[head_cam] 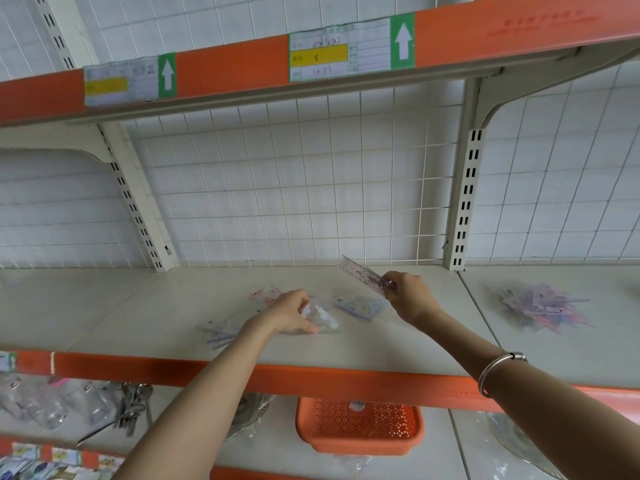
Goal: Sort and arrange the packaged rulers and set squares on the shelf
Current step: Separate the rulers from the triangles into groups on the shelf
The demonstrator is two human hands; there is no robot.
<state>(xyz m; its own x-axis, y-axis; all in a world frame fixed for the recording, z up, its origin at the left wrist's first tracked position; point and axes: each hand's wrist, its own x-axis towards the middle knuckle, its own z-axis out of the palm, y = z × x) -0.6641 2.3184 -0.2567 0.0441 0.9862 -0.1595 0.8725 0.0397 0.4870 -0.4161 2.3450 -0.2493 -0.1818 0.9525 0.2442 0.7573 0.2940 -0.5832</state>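
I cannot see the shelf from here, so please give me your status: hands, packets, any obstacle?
Right hand holds one ruler packet above shelf. Left hand flat on clear packet. Unsorted pile to the right. Nothing in the way.

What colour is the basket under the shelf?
Orange, with a perforated pattern: basket, head view.

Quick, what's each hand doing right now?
Left hand: open, fingers resting on a clear packet lying on the shelf.
Right hand: closed, holding a packaged ruler above the shelf.
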